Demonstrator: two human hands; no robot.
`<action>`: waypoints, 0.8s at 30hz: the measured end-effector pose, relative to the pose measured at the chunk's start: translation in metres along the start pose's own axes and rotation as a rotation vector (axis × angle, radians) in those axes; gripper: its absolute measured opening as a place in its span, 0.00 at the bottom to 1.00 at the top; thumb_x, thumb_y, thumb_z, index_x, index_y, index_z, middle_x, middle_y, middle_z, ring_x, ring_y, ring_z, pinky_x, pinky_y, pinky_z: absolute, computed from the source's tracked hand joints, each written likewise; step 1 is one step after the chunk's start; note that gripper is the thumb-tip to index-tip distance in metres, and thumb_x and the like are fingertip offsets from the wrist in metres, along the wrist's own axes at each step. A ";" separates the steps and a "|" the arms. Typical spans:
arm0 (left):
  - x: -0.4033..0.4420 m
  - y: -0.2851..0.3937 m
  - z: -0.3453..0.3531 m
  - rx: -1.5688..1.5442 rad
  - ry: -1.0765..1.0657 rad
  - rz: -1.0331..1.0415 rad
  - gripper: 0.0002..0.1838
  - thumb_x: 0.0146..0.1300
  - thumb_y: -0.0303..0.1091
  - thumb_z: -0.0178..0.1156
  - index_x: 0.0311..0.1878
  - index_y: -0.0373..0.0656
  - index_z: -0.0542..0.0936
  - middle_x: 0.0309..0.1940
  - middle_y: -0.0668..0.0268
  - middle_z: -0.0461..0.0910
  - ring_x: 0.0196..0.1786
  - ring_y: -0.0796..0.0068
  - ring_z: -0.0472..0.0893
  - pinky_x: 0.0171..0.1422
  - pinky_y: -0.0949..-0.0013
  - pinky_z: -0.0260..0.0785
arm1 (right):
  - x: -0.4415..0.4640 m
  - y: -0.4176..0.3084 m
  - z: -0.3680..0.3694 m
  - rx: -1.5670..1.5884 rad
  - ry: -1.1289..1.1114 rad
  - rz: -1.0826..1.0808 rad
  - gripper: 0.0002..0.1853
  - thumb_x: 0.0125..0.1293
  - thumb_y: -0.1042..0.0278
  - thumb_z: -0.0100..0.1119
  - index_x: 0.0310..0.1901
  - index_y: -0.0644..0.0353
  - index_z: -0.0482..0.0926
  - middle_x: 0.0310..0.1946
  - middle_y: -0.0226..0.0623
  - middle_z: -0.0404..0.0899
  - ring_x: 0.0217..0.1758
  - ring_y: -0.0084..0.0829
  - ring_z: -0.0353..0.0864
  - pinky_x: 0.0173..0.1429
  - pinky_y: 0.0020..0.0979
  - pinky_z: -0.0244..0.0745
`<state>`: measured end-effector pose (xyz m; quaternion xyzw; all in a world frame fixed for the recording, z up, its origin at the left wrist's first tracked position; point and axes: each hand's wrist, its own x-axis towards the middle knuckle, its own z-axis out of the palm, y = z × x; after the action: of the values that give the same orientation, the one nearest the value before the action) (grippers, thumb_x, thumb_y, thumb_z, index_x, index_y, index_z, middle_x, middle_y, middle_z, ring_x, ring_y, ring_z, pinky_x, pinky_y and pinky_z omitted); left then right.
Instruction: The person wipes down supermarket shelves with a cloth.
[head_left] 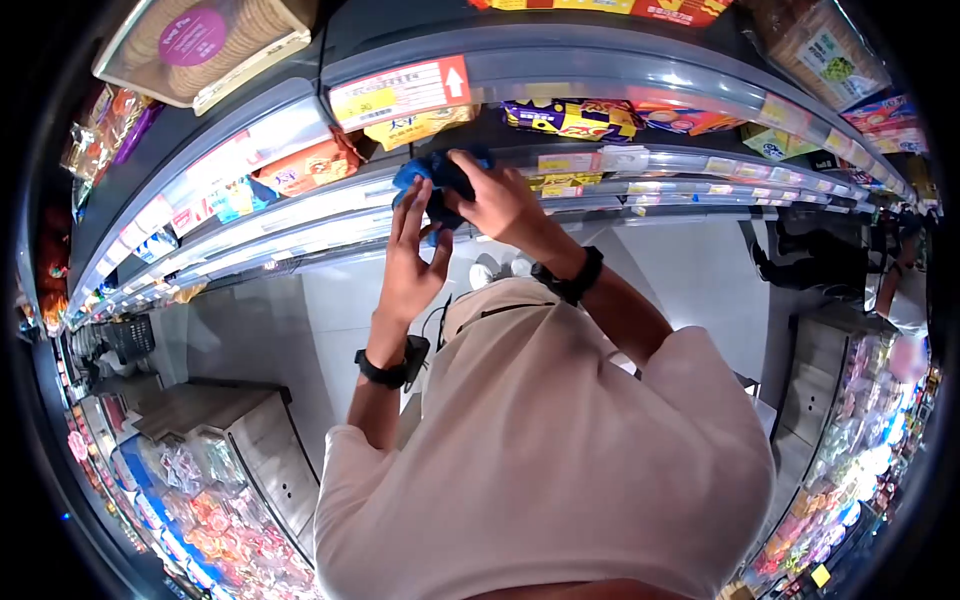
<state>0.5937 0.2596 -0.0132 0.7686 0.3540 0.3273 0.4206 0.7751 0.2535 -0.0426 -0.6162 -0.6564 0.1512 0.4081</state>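
Note:
A crumpled dark blue cloth (437, 186) is bunched between my two hands, just in front of the shelf edge. My left hand (410, 262) grips its near left side, fingers pointing up along it and thumb pressed in below. From the right, my right hand (500, 203) pinches the cloth with thumb and fingers curled round it. Right above the cloth, a yellow snack packet (420, 127) lies on the shelf behind a red and white price label (403, 92).
Curved store shelves with a clear label rail (620, 75) stretch across the front. Purple and yellow packs (570, 118) and an orange packet (308, 165) sit there. Behind are a wooden cabinet (265, 440) and bins of wrapped sweets (225, 520). Another person (830, 262) is at far right.

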 end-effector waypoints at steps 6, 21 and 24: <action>0.021 -0.008 0.041 -0.020 -0.197 0.015 0.34 0.64 0.19 0.61 0.74 0.41 0.65 0.73 0.49 0.63 0.71 0.53 0.71 0.57 0.66 0.79 | -0.033 0.032 -0.032 -0.118 0.112 0.040 0.28 0.60 0.60 0.66 0.61 0.58 0.74 0.34 0.55 0.84 0.33 0.50 0.86 0.39 0.42 0.81; 0.010 -0.050 0.043 0.033 -0.119 -0.294 0.38 0.65 0.23 0.62 0.76 0.40 0.56 0.61 0.52 0.73 0.37 0.69 0.81 0.36 0.70 0.74 | -0.015 0.010 -0.002 -0.090 0.113 0.159 0.25 0.66 0.57 0.65 0.59 0.61 0.75 0.27 0.51 0.82 0.30 0.50 0.85 0.36 0.43 0.78; 0.005 -0.062 0.033 0.016 -0.028 -0.353 0.36 0.67 0.25 0.57 0.75 0.35 0.55 0.52 0.49 0.81 0.34 0.62 0.84 0.39 0.60 0.75 | 0.008 -0.006 0.019 -0.372 0.238 -0.112 0.24 0.65 0.58 0.66 0.57 0.64 0.75 0.20 0.44 0.76 0.25 0.43 0.80 0.34 0.37 0.74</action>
<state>0.6059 0.2750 -0.0811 0.7021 0.4802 0.2349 0.4705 0.7576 0.2653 -0.0474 -0.6570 -0.6534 -0.0693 0.3696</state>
